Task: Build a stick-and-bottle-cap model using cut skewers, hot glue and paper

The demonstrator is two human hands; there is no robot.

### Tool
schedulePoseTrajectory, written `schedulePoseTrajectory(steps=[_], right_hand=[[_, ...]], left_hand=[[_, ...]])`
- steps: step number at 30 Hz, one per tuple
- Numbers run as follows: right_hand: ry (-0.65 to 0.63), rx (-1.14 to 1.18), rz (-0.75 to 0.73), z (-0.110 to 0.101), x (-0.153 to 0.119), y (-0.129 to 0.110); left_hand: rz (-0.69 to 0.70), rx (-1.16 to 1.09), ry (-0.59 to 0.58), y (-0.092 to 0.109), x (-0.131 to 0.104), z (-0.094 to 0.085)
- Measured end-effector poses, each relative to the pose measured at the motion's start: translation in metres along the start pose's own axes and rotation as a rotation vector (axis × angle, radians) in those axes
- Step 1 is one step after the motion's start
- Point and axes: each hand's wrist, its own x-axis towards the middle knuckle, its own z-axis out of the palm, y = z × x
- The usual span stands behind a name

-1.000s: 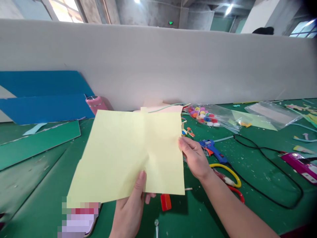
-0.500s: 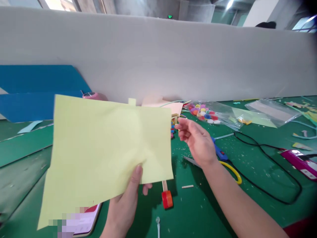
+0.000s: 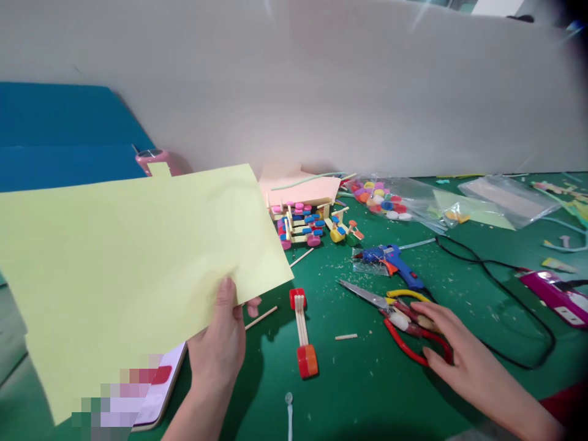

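Note:
My left hand (image 3: 220, 337) pinches a large sheet of pale yellow paper (image 3: 138, 257) near its lower right edge, thumb in front and fingers behind. At the right, my right hand (image 3: 463, 349) is over the red and yellow handles of a pair of scissors (image 3: 367, 294), fingers apart; whether it touches them I cannot tell. Red-gripped parts overlap among the handles. Between my hands lies a small stick piece (image 3: 302, 324) with red and orange wheel-like ends. A blue glue gun (image 3: 402, 269) lies just beyond the scissors.
Small stick models with coloured wheels (image 3: 301, 226) stand at the back. Behind them are pink paper (image 3: 303, 187) and a bag of coloured discs (image 3: 381, 199). A phone (image 3: 160, 392) lies partly under the paper. A black cord (image 3: 505, 361) runs to a magenta power strip (image 3: 555, 297).
My left hand has moved the paper leftward, uncovering the stick models and the wheeled stick piece. My right hand has moved down and right from near the models to the scissors' handles. The view tilts lower.

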Motion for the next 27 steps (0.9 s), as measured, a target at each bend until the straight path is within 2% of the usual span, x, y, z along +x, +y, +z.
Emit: schedulePoseTrajectory(steps=[5,12,17,23,27], right_hand=[[0.003,-0.228,0.002,0.005,0.004,0.007],[-0.061,-0.184,0.119,0.001,0.019,0.002],[-0.029,0.006,0.146,-0.004,0.015,-0.007],[-0.047,0.519,0.215,-0.003,0.018,-0.029],[0.004,0.779,0.256,0.004,0.018,-0.047]], left_hand=[[0.01,-0.042,0.023,-0.007,0.005,-0.003],[-0.025,-0.081,-0.049,-0.007,0.002,-0.005],[-0.026,-0.082,-0.059,-0.006,0.001,-0.005],[-0.033,-0.082,-0.054,-0.004,-0.001,-0.005],[-0.042,-0.066,-0.019,-0.003,-0.003,-0.006]])
